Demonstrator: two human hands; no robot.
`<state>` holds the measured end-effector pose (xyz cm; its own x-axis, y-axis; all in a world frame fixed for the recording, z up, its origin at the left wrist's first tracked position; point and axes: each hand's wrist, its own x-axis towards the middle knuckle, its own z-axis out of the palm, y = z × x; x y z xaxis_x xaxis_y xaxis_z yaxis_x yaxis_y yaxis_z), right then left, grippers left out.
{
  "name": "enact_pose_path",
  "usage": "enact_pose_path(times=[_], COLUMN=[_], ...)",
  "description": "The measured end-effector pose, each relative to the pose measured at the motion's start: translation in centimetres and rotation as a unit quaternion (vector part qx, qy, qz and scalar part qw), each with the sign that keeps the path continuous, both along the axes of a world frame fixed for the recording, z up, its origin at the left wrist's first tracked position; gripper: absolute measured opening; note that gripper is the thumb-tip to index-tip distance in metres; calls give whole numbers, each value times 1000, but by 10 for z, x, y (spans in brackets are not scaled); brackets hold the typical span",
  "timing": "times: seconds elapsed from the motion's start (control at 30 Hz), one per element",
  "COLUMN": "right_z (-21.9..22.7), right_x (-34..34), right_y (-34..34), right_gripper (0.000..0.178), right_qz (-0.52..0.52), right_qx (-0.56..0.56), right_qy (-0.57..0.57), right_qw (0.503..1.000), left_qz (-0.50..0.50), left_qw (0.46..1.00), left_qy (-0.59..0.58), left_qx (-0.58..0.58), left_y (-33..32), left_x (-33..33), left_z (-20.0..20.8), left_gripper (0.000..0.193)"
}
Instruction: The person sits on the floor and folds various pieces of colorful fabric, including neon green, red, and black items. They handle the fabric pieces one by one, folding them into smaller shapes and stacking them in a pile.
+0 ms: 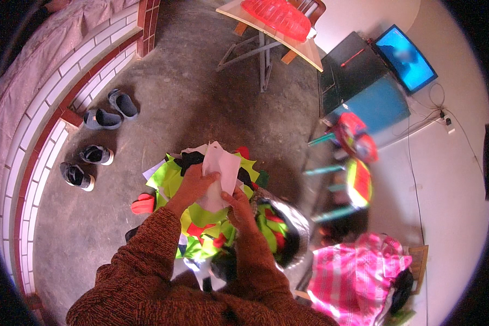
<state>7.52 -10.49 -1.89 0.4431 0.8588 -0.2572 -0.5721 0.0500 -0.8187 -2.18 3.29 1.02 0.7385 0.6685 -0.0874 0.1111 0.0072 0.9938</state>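
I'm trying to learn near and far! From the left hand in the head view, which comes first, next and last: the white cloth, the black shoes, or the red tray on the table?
1. White cloth, in the left hand.
2. Black shoes, on the floor to the left.
3. Red tray, on the table up top.

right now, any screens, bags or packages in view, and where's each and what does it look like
Screen: upper right, against the wall; a flat rectangle glowing blue, picture too blurred to make out.
Checked bag: lower right on the floor; soft, bulging, pink and white plaid.
White paper piece: centre, held in both hands over a pile of yellow-green and red cloth pieces; whether it is a label cannot be told.
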Motion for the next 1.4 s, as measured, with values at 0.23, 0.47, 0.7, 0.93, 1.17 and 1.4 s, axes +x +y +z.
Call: enact_pose_path(times=[0.23,0.47,0.7,0.93,1.17,1.4], right_z=[8,3,-6,-9,-29,-22], right_x=[-3,-1,-1,0,4,-4], right_y=[3,-1,-2,-3,-8,-3], right_gripper=[38,36,46,37,29,23], right_qz=[19,42,53,84,101,119], right_qx=[28,30,21,-10,-85,-122], right_qy=[-14,-1,-11,-26,-54,-81], right_qw=[999,999,998,996,990,982], left_qz=[21,44,58,75,96,111], left_qw=[999,998,998,997,983,983], left_qy=[-23,-20,-2,18,-96,-108], left_qx=[-24,-31,-37,-24,-121,-98], left_y=[3,4,7,6,9,15], left_x=[-1,-7,-7,-8,-3,-3], left_z=[-1,19,22,29,4,-7], left_gripper=[28,28,26,26,27,28])
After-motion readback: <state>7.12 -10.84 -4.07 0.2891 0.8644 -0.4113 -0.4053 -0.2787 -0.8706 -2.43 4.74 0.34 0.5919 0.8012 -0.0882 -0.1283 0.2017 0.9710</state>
